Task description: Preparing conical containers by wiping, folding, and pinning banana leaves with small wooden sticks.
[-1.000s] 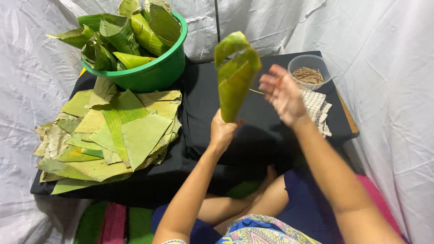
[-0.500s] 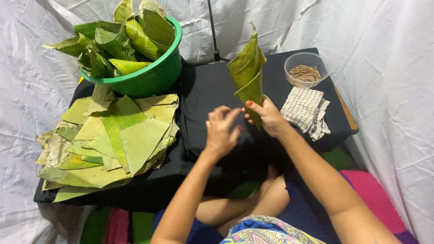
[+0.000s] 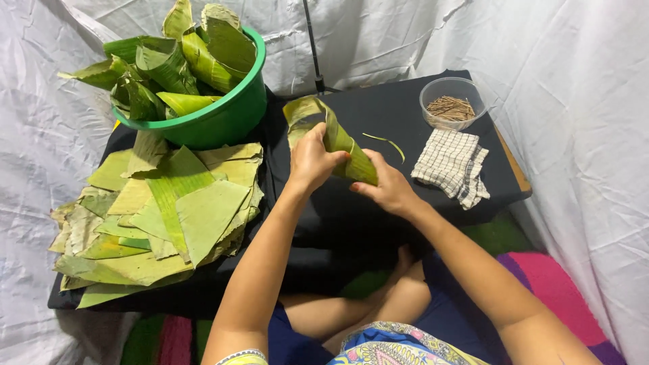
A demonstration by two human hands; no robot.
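The rolled green banana-leaf cone point(image 3: 331, 138) is now down low over the black cloth-covered surface point(image 3: 405, 122), tilted w/ its open mouth toward the far left and its point toward the near right. 0.5 s ago it was held upright, higher up.

Left hand point(image 3: 312, 162) has moved onto the cone's middle, clenched round it. Right hand point(image 3: 389, 189) grips the pointed end. So both hands now grasp it, looks like the fold is being tightened.

A thin green leaf strip point(image 3: 385, 140) lies just beyond, right of the cone.

Far right: clear plastic bowl of thin brown sticks point(image 3: 451, 105), checked cloth point(image 3: 451, 165) near it.

Left: stack of flat cut leaves point(image 3: 162, 209); far left: green plastic tub point(image 3: 216, 122) w/ finished cones.
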